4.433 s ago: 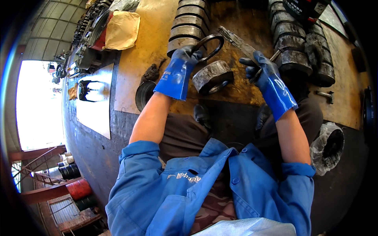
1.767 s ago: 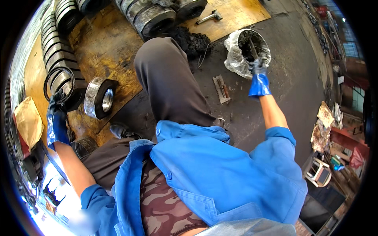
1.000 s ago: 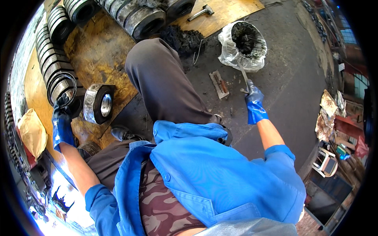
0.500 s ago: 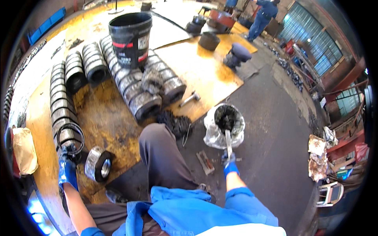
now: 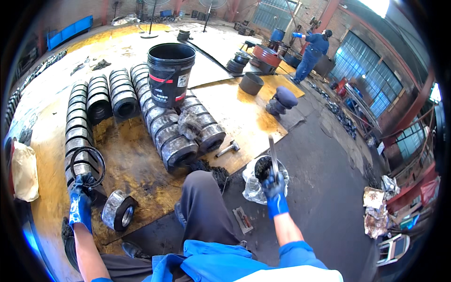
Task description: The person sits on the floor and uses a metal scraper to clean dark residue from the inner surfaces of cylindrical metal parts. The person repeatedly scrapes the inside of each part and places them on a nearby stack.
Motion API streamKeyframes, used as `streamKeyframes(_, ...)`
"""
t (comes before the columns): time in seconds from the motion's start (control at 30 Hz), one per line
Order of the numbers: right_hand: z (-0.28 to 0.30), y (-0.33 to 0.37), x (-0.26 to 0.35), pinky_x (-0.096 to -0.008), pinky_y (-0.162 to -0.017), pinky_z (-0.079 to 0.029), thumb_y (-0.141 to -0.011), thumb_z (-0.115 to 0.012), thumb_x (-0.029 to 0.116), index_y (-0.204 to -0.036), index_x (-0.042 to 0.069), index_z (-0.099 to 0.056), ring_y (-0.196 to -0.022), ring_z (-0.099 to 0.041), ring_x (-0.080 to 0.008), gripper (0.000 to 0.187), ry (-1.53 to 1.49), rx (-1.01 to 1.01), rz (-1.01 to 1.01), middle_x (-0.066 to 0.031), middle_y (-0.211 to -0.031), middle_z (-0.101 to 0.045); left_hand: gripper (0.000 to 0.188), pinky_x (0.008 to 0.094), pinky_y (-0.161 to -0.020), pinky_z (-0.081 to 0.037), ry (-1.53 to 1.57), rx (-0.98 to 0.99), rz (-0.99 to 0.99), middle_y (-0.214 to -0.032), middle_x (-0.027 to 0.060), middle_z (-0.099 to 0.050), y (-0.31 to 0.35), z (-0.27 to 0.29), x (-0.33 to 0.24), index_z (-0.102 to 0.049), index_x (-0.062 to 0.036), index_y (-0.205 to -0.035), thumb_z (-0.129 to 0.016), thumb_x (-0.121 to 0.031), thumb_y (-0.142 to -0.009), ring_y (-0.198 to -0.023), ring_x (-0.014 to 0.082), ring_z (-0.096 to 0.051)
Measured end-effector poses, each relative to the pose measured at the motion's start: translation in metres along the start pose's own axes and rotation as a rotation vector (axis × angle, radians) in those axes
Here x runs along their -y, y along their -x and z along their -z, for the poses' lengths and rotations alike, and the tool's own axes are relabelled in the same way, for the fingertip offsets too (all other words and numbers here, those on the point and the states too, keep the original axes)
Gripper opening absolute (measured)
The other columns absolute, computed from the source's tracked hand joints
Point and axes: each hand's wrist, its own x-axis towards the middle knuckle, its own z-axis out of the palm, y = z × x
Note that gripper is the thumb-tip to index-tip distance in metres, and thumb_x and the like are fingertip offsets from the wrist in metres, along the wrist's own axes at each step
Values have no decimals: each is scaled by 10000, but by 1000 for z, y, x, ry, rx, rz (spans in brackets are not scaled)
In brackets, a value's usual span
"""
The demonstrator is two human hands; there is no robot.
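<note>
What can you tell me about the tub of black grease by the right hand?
The grease tub is a small round container lined with crumpled clear plastic that spills over its rim. It is filled with dark, lumpy grease. It stands upright on the dark floor beside the wooden board. The right hand, in a blue glove, holds a flat metal blade upright over it.

One black bucket [image 5: 170,68], one hammer [image 5: 228,149], one loose metal ring [image 5: 119,210], perhaps five rows of stacked rings [image 5: 164,127].

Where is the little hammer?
In the head view, the hammer lies on the yellow board just right of centre, between the row of metal rings and the plastic-lined tub of dark grease by the right hand.
</note>
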Motion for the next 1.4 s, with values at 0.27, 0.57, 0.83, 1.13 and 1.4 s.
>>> streamKeyframes(0.27,-346,-36,-136,-336,-550,-463,-941,-465,386,-1122,24,-535,-555,-529,-167,411,-234,624,-620,-60,-804,-588,275,243,-482,-425,21,-89,-253,-815,50,-710,-11,-6,20,-701,-45,-978,-597,-296,-933,-573,111,-586)
streamKeyframes(0.57,-365,62,-302,-317,-466,-477,-990,-414,477,-1221,35,-558,-549,-602,-171,519,438,667,-719,-169,-902,-693,232,256,-465,-414,-550,-73,-168,-724,57,-664,24,-11,14,-691,-33,-917,-621,-254,-915,-570,138,-581)
streamKeyframes(0.83,-363,83,-320,-284,-438,-475,-963,-502,335,-1012,46,-642,-508,-609,-124,325,808,858,-468,-70,-775,-704,180,329,-604,-475,-1171,73,-430,-724,50,-624,2,-7,49,-659,-32,-839,-643,-209,-867,-645,161,-576)
streamKeyframes(1.13,-378,86,-265,-313,-411,-481,-963,-510,404,-1081,115,-607,-516,-616,-177,328,407,876,-807,-174,-887,-693,198,267,-520,-466,-591,-194,-152,-827,3,-631,17,24,17,-653,-76,-1070,-609,-179,-907,-618,123,-572)
streamKeyframes(1.4,-362,39,-273,-341,-518,-459,-975,-475,380,-1209,42,-488,-562,-534,-145,411,303,620,-1143,-144,-921,-640,256,291,-593,-514,-374,6,-264,-903,70,-688,7,-52,10,-664,-23,-1074,-641,-219,-910,-752,168,-645)
